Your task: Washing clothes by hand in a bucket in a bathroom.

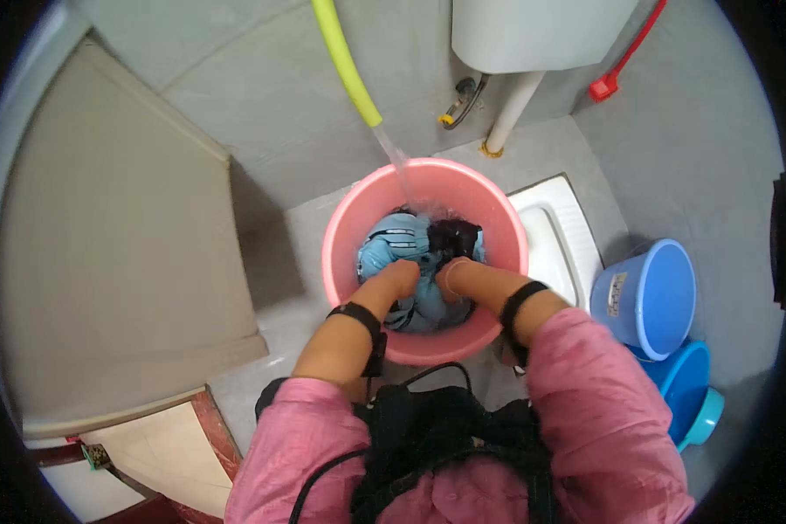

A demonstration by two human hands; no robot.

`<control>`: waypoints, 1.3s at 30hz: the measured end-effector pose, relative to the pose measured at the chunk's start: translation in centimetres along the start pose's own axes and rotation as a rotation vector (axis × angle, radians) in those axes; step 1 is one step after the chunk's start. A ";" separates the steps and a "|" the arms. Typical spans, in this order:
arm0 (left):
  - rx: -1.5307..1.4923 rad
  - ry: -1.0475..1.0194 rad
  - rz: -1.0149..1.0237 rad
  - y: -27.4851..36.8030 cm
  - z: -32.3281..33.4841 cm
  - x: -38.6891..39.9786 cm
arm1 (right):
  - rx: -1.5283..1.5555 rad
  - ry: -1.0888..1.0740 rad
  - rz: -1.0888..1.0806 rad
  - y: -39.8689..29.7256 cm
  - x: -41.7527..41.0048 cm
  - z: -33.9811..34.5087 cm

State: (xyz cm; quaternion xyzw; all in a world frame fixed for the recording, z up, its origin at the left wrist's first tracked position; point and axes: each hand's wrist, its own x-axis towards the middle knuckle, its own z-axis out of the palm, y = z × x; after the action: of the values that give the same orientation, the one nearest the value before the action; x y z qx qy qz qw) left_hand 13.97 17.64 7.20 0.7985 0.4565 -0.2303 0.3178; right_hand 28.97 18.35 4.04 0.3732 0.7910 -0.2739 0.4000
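Observation:
Both my hands reach down into a round pink plastic tub (426,164) on the floor, among wet clothes. My left hand (403,278) presses on a light blue garment (386,245) with dark and white stripes. My right hand (452,278) is beside it, next to a dark garment (455,236); its fingers are hidden by the wrist and the cloth. The fingers of my left hand are also mostly hidden. A yellow-green hose (347,65) hangs above the tub's far rim, and water runs from it into the tub.
A white squat toilet (563,229) lies right of the tub, below a white cistern (537,33) with a pipe. Blue buckets (668,298) and a turquoise basin (704,419) stand at the right wall. A red brush (604,87) hangs there. A beige door (124,262) fills the left.

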 end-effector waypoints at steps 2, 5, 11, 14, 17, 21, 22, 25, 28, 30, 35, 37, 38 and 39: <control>-0.073 0.202 -0.046 2.2 -0.9 -3.4 | -0.040 0.053 -0.011 -0.6 -5.8 -1.3; -0.090 0.485 -0.044 4.3 -3.5 -10.2 | -0.032 0.248 -0.051 -2.3 -16.4 -5.4; 0.013 0.807 -0.021 9.0 -16.7 -23.4 | -0.230 0.822 -0.003 -5.3 -31.9 -13.4; -0.023 0.970 0.059 11.5 -23.1 -29.4 | -0.210 0.883 0.094 -6.8 -39.7 -17.8; 0.134 1.363 0.253 13.1 -27.7 -33.4 | -0.304 1.138 0.064 -6.9 -45.7 -20.8; -0.381 1.395 0.340 15.6 -30.9 -36.0 | 0.044 1.284 0.024 -4.8 -50.3 -23.6; -0.490 1.444 0.334 16.4 -30.6 -36.0 | 0.202 1.323 0.034 -5.4 -50.4 -23.3; -0.525 1.321 0.340 12.7 -29.4 -33.1 | 0.423 1.275 -0.145 -2.3 -45.6 -22.5; -0.584 1.222 0.326 10.9 -22.7 -27.9 | 0.752 1.129 -0.104 -3.1 -39.7 -16.9; -0.555 1.106 0.289 8.7 -17.4 -23.6 | 0.810 1.019 -0.268 -0.1 -32.1 -12.7; -0.254 0.623 0.093 4.2 -3.8 -17.3 | 0.826 0.958 -0.065 0.1 -21.2 -0.6; -0.222 0.524 0.029 4.3 -2.2 -17.9 | 0.723 0.823 0.065 0.5 -20.1 2.0; -0.170 0.389 -0.043 3.6 -1.6 -18.2 | 0.586 0.755 0.108 0.2 -20.2 2.5; -0.116 0.256 -0.107 3.4 -1.4 -18.4 | 0.583 0.757 0.103 0.0 -20.3 2.9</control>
State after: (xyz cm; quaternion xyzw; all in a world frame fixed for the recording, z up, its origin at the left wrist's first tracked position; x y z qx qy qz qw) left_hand 8.29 6.61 21.32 0.7761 0.5478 -0.1165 0.2898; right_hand 38.32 8.69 19.54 0.5822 0.7517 -0.3090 -0.0246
